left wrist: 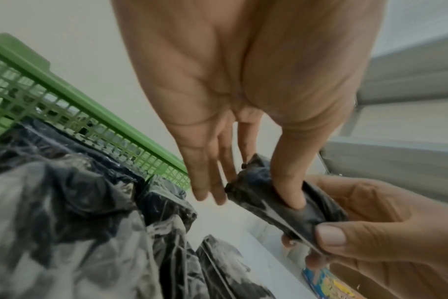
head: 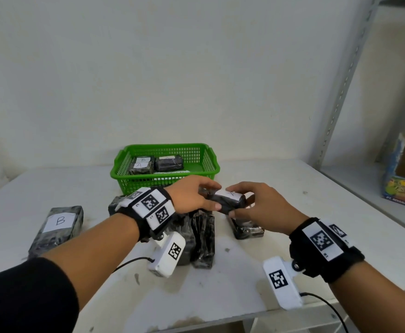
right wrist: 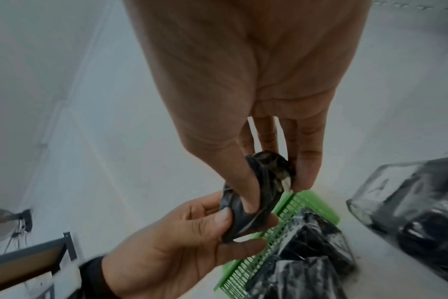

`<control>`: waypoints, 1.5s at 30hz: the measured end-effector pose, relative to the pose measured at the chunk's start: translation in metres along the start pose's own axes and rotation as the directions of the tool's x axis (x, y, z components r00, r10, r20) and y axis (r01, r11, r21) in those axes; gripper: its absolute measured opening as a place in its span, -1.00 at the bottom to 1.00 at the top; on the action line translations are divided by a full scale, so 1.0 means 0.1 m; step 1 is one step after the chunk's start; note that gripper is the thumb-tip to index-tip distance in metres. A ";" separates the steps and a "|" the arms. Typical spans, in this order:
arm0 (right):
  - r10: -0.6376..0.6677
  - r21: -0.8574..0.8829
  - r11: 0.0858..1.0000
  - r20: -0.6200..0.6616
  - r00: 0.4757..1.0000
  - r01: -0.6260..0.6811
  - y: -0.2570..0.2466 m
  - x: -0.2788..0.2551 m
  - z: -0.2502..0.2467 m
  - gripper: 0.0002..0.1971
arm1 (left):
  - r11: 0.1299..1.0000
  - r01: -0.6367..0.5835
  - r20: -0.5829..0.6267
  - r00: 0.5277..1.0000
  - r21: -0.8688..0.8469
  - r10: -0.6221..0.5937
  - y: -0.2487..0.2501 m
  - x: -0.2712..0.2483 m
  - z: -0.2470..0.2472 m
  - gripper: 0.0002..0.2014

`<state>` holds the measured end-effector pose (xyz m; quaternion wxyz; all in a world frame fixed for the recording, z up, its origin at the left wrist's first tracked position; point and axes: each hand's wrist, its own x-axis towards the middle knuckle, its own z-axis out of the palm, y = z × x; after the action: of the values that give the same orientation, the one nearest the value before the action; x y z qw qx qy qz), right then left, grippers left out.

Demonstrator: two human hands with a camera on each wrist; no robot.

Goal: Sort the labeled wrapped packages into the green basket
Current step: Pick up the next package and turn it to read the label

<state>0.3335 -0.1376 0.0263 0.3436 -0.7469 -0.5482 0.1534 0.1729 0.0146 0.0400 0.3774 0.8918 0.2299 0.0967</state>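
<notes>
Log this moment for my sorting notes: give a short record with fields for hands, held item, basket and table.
left hand: grips one end of held package
right hand: grips the other end
held package: black wrap, white label, above table
green basket: holds wrapped packages, labels A and B visible
B package: on table, far left

Glossy crinkled black plastic wraps the packages [head: 198,239], with matt white paper labels [head: 59,221]; the basket [head: 124,179] is green plastic mesh.

Green basket [head: 164,181], lattice walls. Packages black, glossy wrap; white labels, one marked B [head: 58,222]. Table [head: 280,188] off-white, grey specks. Wrist bands [head: 326,246] black with black-and-white square codes. Sleeve [head: 26,296] black.
</notes>
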 end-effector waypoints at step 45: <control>-0.054 0.562 0.819 -0.127 0.990 0.117 -0.61 0.22 0.60 -0.76 | 0.870 -0.113 -0.307 0.951 -0.479 -0.046 -0.35 -0.75 -0.39 -0.72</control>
<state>0.2613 -0.0867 0.0281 0.5854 -0.5924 -0.4916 0.2544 0.0822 0.0240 0.0419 0.5492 0.7441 0.2384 0.2965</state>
